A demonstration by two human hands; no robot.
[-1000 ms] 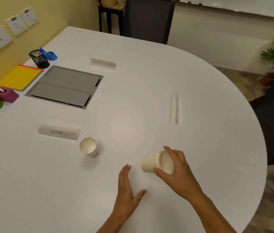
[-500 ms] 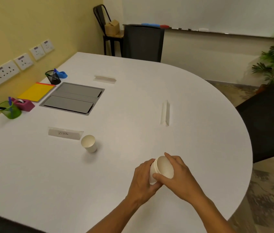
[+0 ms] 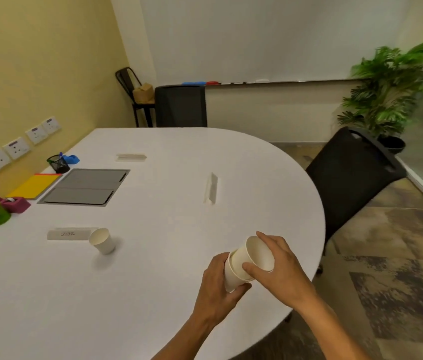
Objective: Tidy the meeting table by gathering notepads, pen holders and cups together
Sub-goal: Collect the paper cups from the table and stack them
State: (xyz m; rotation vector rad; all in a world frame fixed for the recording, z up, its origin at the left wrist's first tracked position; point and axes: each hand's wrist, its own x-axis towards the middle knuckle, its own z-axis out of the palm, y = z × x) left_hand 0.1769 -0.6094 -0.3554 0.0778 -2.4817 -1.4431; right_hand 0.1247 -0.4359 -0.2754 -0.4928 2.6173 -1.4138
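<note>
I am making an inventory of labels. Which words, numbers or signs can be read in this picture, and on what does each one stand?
Name card beside the cup: handwritten, roughly "ZIB", too blurred to be sure.
Wall sockets: purple labels, too small to read.
No other text can be read.

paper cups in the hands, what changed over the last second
A second ago only the right hand held the nested paper cups, with the left hand open above the table. The left hand has since come in and gripped the cups' lower end, so both hands now hold them, raised and tilted. The lone paper cup by the name card has stayed put.
</note>
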